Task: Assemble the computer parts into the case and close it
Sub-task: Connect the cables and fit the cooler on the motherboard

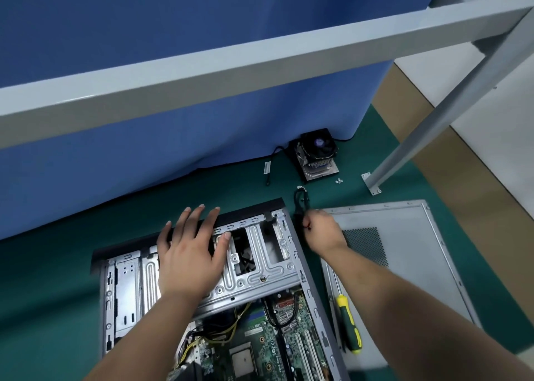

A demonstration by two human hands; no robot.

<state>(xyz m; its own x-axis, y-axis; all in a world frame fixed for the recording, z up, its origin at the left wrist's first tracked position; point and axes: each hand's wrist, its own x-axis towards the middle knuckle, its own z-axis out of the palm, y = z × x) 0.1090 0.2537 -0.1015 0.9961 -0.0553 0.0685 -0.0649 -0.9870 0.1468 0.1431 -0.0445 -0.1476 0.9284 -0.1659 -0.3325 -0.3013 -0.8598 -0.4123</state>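
Head view: left hand lay flat, fingers straight, on drive cage of open case on green mat. Right hand pinched black cable just beside case's far corner. Cooler & side panel sat apart, not yet fitted. Tip: brace case w/ left, feed cable in w/o snagging the sheet-metal edge.

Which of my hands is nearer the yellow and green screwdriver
Right. The right hand grips a black cable above the yellow and green screwdriver; the left hand rests across the case, farther left.
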